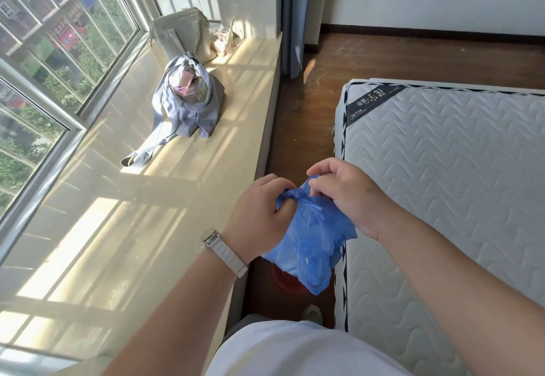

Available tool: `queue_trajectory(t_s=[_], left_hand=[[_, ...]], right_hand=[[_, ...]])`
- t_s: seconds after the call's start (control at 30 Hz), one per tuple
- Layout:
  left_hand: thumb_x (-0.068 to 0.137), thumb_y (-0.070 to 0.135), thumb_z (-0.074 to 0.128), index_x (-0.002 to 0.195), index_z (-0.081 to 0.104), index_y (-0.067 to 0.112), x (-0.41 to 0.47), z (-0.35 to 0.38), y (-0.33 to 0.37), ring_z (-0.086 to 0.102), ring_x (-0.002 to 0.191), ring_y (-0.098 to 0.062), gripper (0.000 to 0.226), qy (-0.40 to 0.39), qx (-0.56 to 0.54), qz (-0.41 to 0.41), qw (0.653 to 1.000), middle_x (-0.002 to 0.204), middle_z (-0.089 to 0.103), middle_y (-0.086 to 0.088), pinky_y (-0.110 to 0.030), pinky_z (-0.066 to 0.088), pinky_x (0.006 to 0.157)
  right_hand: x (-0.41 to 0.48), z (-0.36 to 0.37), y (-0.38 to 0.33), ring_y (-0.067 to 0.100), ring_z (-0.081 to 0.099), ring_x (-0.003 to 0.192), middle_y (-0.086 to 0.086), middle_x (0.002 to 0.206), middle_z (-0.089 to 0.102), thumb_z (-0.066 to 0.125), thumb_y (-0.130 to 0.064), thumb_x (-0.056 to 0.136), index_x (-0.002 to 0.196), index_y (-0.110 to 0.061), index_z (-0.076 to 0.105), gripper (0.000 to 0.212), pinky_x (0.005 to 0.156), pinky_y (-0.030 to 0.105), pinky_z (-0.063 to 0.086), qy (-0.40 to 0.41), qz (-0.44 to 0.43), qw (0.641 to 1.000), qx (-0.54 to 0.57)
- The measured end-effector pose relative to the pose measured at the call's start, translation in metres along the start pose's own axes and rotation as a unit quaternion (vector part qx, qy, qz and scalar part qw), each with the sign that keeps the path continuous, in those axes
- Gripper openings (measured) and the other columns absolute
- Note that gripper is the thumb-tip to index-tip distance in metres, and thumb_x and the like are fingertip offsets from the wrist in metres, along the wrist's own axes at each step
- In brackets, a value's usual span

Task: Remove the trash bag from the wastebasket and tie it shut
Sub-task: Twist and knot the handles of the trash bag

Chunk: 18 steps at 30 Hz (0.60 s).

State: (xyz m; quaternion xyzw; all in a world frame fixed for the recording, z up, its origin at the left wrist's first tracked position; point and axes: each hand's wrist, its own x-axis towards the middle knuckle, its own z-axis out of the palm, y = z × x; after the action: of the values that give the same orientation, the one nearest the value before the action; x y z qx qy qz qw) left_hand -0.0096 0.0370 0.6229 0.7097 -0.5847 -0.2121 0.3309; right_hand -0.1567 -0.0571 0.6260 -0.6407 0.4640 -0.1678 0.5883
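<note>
A blue plastic trash bag (309, 240) hangs in the air between the window ledge and the mattress. My left hand (259, 213), with a white watch on its wrist, pinches the bag's gathered top from the left. From the right, my right hand (345, 195) grips the same twisted top, its fingers curled over the plastic. Below the bag, a red wastebasket (284, 282) stands on the floor, and only a sliver of its rim shows.
A wide beige window ledge (147, 228) runs along the left with a grey cloth bag (188, 101) and a cream bag (182, 33) on it. A white quilted mattress (442, 184) fills the right. A narrow strip of wooden floor (300, 128) lies between them.
</note>
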Motion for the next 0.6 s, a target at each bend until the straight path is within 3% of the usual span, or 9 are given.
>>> queue_trajectory(t_s=[0.07, 0.13, 0.23, 0.33, 0.43, 0.53, 0.6], left_hand=[[0.085, 0.013, 0.053, 0.085, 0.067, 0.013, 0.002, 0.001, 0.001, 0.055, 0.076, -0.012, 0.014, -0.025, -0.070, -0.090, 0.993, 0.083, 0.058, 0.000, -0.021, 0.041, 0.067], [0.085, 0.012, 0.053, 0.082, 0.066, 0.007, 0.003, 0.000, 0.002, 0.055, 0.070, -0.018, 0.014, -0.042, -0.124, -0.147, 0.980, 0.082, 0.061, -0.013, -0.031, 0.041, 0.064], [0.084, 0.011, 0.053, 0.081, 0.064, 0.004, 0.003, -0.002, 0.002, 0.046, 0.057, -0.014, 0.014, -0.050, -0.167, -0.165, 0.971, 0.068, 0.056, -0.018, -0.029, 0.036, 0.055], [0.083, 0.005, 0.052, 0.077, 0.062, 0.002, 0.003, -0.005, 0.000, 0.037, 0.051, -0.007, 0.013, -0.050, -0.182, -0.154, 0.970, 0.060, 0.047, -0.005, -0.023, 0.030, 0.050], [0.082, 0.001, 0.051, 0.073, 0.065, 0.008, 0.003, -0.006, -0.001, 0.039, 0.053, -0.006, 0.017, -0.047, -0.201, -0.142, 0.968, 0.060, 0.051, -0.002, -0.021, 0.032, 0.052], [0.079, 0.003, 0.050, 0.077, 0.069, 0.011, 0.003, -0.007, -0.001, 0.049, 0.062, -0.018, 0.020, -0.056, -0.225, -0.124, 0.965, 0.068, 0.062, -0.009, -0.033, 0.040, 0.060], [0.074, 0.004, 0.048, 0.080, 0.072, 0.015, 0.002, -0.009, 0.001, 0.063, 0.077, -0.029, 0.027, -0.066, -0.237, -0.109, 0.963, 0.080, 0.072, -0.007, -0.044, 0.051, 0.076]], right_hand=[[-0.004, 0.003, -0.001, 0.010, 0.061, 0.080, -0.005, 0.082, 0.064, 0.058, -0.018, 0.086, 0.093, -0.025, 0.060, 0.010, 0.074, 0.022, 0.048, 0.060, -0.106, 0.987, -0.106], [-0.010, 0.007, -0.001, 0.010, 0.057, 0.080, -0.005, 0.084, 0.060, 0.057, -0.016, 0.084, 0.089, -0.021, 0.060, 0.007, 0.073, 0.014, 0.042, 0.095, -0.229, 0.951, -0.187], [-0.024, 0.011, -0.002, 0.014, 0.053, 0.071, -0.001, 0.075, 0.057, 0.054, -0.018, 0.082, 0.081, -0.014, 0.061, 0.008, 0.067, 0.019, 0.042, 0.086, -0.314, 0.924, -0.201], [-0.034, 0.018, 0.004, 0.012, 0.048, 0.057, -0.010, 0.059, 0.052, 0.052, -0.026, 0.078, 0.076, -0.020, 0.063, 0.013, 0.055, 0.026, 0.041, 0.088, -0.283, 0.926, -0.233], [-0.036, 0.024, 0.018, 0.011, 0.047, 0.054, -0.013, 0.051, 0.046, 0.053, -0.028, 0.080, 0.083, -0.026, 0.067, 0.014, 0.052, 0.024, 0.035, 0.077, -0.198, 0.934, -0.288], [-0.034, 0.025, 0.027, 0.011, 0.046, 0.050, -0.006, 0.050, 0.048, 0.056, -0.025, 0.087, 0.094, -0.028, 0.069, 0.014, 0.049, 0.024, 0.033, 0.073, -0.137, 0.948, -0.276], [-0.032, 0.025, 0.028, 0.011, 0.045, 0.049, 0.001, 0.053, 0.051, 0.055, -0.027, 0.090, 0.100, -0.029, 0.067, 0.016, 0.049, 0.029, 0.038, 0.080, -0.109, 0.961, -0.242]])
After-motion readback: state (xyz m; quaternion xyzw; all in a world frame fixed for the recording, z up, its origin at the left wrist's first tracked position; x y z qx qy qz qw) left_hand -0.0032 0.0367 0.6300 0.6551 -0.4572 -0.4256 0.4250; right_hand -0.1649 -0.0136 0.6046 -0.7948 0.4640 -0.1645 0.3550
